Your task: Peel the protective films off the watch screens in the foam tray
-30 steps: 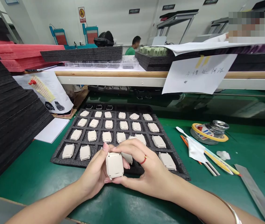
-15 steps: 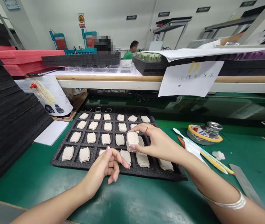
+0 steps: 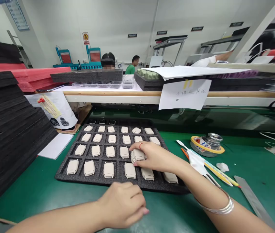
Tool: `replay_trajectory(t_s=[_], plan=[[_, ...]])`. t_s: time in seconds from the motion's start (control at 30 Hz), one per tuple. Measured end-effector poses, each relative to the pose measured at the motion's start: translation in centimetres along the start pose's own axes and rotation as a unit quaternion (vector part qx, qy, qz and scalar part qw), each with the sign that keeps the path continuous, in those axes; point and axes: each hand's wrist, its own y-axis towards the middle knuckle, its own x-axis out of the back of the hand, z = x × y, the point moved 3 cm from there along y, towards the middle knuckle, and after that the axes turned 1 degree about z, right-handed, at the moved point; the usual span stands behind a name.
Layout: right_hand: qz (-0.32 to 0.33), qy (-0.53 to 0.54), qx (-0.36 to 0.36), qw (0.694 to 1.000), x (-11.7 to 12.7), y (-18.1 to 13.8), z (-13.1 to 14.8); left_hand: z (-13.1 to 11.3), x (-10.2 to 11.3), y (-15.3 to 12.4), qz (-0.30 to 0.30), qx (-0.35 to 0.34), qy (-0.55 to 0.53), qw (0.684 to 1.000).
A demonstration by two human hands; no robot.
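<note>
Watch case in hand: our right hand (image 3: 155, 157) grips a pale watch case (image 3: 138, 155), thumb at the near edge and fingers on the far side.
Where it is: at the foam tray (image 3: 84, 179), in the second row from us, fifth column from the left; we cannot tell if it touches the pocket floor.
Long axis: as far as the hand leaves it in view, it seems to run away from us, front to back, with a slight slant.
Pointing: its back faces up, and small dark marks show toward its near end.
Left hand: our left hand (image 3: 125, 205) lies before the tray's near edge, over the worktop (image 3: 30, 191), fingers half curled and knuckles up; its palm is hidden, so we cannot tell if anything is inside.
Nearest row: the leftmost case (image 3: 72, 167) leans its far end rightward, while the third case (image 3: 108, 169) stands nearly straight, long axis toward us.
Far row: the fifth case (image 3: 136, 130) sits askew, turned out of line with its neighbours.
Right of the tray: a metal strip (image 3: 255, 202) lies slantwise, near end to our right, beyond the right forearm.
Left of the tray: a white paper pad (image 3: 56, 145) lies beside stacked foam sheets (image 3: 13, 123).
</note>
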Motion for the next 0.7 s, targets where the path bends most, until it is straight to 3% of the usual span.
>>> replay_trajectory(t_s=[0.13, 0.4, 0.57, 0.7], plan=[[0.025, -0.055, -0.008, 0.998, 0.3, 0.9, 0.6, -0.6, -2.0, 0.7, 0.018, -0.089, 0.012, 0.996], [0.065, -0.14, -0.007, 0.988, 1.1, 3.0, 1.2, 0.2, -4.0, 1.0, 0.008, -0.12, 0.027, 0.992], [-0.007, -0.147, -0.056, 0.988, 3.1, 8.1, -1.0, 0.5, -4.5, 0.6, -0.072, -0.158, -0.008, 0.985], [-0.067, -0.146, -0.094, 0.982, 3.2, 13.4, -3.8, 1.0, -4.2, 0.6, -0.102, -0.132, -0.025, 0.986]])
